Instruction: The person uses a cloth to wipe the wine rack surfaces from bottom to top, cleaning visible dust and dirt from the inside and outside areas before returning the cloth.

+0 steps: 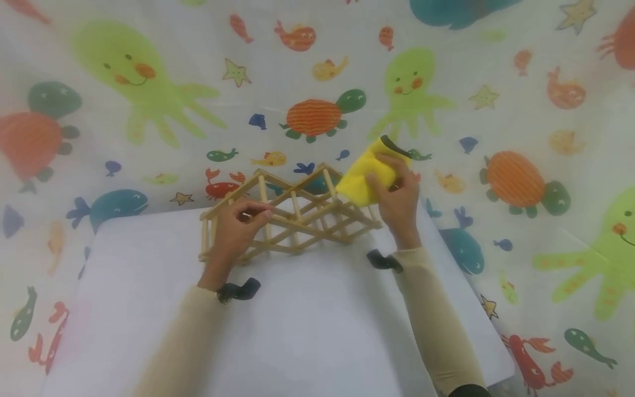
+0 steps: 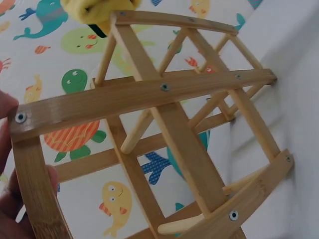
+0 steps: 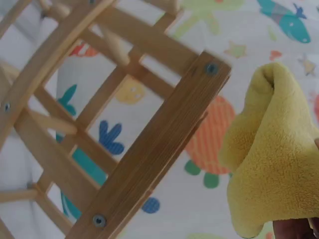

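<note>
A folding wooden rack (image 1: pixel 297 223) with crossed slats and round dowels stands on the white table, joined by metal rivets that show in the left wrist view. My left hand (image 1: pixel 239 225) grips the rack's left part; in the left wrist view its fingers (image 2: pixel 9 196) curl round an end slat (image 2: pixel 37 189). My right hand (image 1: pixel 399 201) holds a bunched yellow cloth (image 1: pixel 364 176) with a dark edge, raised by the rack's right end. Close up in the right wrist view, the fluffy cloth (image 3: pixel 279 164) hangs beside a riveted slat (image 3: pixel 154 144), apart from it.
The white table (image 1: pixel 307 331) reaches from the rack to the front of the view. Behind and around it hangs a curtain (image 1: pixel 297 71) printed with sea animals. Dark straps (image 1: pixel 238 289) sit at both wrists over beige sleeves (image 1: pixel 436 320).
</note>
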Tool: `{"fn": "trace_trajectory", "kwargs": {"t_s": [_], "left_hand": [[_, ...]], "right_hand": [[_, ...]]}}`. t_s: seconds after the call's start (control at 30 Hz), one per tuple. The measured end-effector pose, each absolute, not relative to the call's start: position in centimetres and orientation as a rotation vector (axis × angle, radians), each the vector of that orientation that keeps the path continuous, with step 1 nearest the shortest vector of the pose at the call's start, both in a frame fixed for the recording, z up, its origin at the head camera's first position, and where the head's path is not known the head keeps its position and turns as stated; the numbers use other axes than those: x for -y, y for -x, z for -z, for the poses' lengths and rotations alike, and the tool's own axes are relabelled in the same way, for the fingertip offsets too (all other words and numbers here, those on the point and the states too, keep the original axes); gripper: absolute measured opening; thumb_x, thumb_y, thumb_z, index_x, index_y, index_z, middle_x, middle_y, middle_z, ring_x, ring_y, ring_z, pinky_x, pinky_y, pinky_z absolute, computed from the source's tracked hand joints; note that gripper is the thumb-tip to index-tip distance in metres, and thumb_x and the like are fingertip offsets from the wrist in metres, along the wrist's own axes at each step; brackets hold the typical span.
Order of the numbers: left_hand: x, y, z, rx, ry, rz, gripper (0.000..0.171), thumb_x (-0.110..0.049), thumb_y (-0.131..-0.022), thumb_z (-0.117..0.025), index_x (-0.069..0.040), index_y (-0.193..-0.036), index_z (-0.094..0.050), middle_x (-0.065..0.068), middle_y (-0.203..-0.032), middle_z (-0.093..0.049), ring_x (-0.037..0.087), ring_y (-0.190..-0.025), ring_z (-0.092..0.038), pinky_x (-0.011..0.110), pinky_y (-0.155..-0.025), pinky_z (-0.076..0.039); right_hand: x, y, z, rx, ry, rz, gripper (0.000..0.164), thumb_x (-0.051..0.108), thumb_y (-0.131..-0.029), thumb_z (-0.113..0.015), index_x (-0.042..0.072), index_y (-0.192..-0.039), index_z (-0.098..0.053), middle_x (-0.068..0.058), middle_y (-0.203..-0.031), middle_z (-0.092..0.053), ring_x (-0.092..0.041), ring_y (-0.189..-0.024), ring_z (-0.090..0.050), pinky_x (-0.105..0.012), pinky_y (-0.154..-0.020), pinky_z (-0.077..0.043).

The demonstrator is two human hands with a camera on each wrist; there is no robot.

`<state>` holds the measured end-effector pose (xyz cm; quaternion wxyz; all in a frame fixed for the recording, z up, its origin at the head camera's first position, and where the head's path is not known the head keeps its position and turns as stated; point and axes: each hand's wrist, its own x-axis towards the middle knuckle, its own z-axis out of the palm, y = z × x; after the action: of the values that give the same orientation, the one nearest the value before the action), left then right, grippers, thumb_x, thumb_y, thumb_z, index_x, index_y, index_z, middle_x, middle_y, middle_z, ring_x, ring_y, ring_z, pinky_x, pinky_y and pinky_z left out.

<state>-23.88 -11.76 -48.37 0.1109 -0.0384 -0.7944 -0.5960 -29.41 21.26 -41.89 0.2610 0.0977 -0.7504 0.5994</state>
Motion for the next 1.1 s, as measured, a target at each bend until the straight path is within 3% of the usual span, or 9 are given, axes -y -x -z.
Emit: {"fn": "trace_trajectory", "kwargs": {"t_s": [0.17,0.37,0.6,0.7,0.87,1.1], "left_hand": [[11.6,23.9,48.5,2.272,0.140,1.791,0.017,-0.023,-0.096,-0.080,-0.011,-0.109,-0.080,-0.009,-0.101,-0.071,0.012,-0.096,-0.064,0.022,-0.080,-0.049],[11.3,24.0,48.6,2.281,0.146,1.798,0.015,-0.022,-0.096,-0.080,-0.012,-0.107,-0.080,-0.006,-0.104,-0.071,0.012,-0.097,-0.063,0.025,-0.082,-0.047],[11.6,23.7,48.3,2.279,0.146,1.769,0.014,-0.024,-0.097,-0.080,-0.015,-0.107,-0.080,-0.004,-0.106,-0.073,0.015,-0.098,-0.064,0.023,-0.080,-0.050],[11.5,23.5,48.1,2.283,0.157,1.743,0.014,-0.025,-0.097,-0.079,-0.015,-0.108,-0.080,-0.003,-0.106,-0.074,0.015,-0.098,-0.064,0.022,-0.080,-0.050],[11.3,23.3,48.3,2.273,0.148,1.739,0.014,-0.025,-0.098,-0.079,-0.016,-0.108,-0.080,-0.001,-0.108,-0.074,0.014,-0.099,-0.064,0.022,-0.082,-0.050],[10.9,22.8,48.4,2.295,0.116,1.737,0.016,-0.028,-0.099,-0.077,-0.017,-0.110,-0.080,0.000,-0.109,-0.074,0.014,-0.102,-0.064,0.023,-0.086,-0.051]], "right_hand": [[-20.3,31.1,41.8,2.150,-0.227,-1.528,0.039,0.003,-0.092,-0.077,0.007,-0.130,-0.073,-0.019,-0.130,-0.069,-0.020,-0.088,-0.061,-0.016,-0.064,-0.053],[-20.5,33.9,44.7,2.268,-0.213,-1.535,0.042,0.011,-0.092,-0.078,0.022,-0.133,-0.073,-0.007,-0.135,-0.069,-0.023,-0.103,-0.064,-0.025,-0.071,-0.060],[-19.8,36.1,46.4,2.522,-0.226,-1.529,0.042,0.021,-0.094,-0.080,0.038,-0.132,-0.071,-0.003,-0.130,-0.067,-0.025,-0.104,-0.060,-0.034,-0.078,-0.061],[-19.9,36.3,46.7,2.588,-0.220,-1.454,0.043,0.019,-0.095,-0.080,0.032,-0.134,-0.070,-0.005,-0.137,-0.067,-0.030,-0.110,-0.064,-0.043,-0.085,-0.063],[-20.2,36.3,47.0,2.624,-0.085,-1.163,0.040,0.018,-0.093,-0.079,0.021,-0.132,-0.070,-0.009,-0.139,-0.071,-0.033,-0.119,-0.066,-0.048,-0.104,-0.055],[-19.1,35.6,46.9,2.444,-0.252,-1.583,0.043,0.022,-0.090,-0.084,0.025,-0.132,-0.073,-0.009,-0.138,-0.066,-0.031,-0.110,-0.064,-0.046,-0.090,-0.062]]}}
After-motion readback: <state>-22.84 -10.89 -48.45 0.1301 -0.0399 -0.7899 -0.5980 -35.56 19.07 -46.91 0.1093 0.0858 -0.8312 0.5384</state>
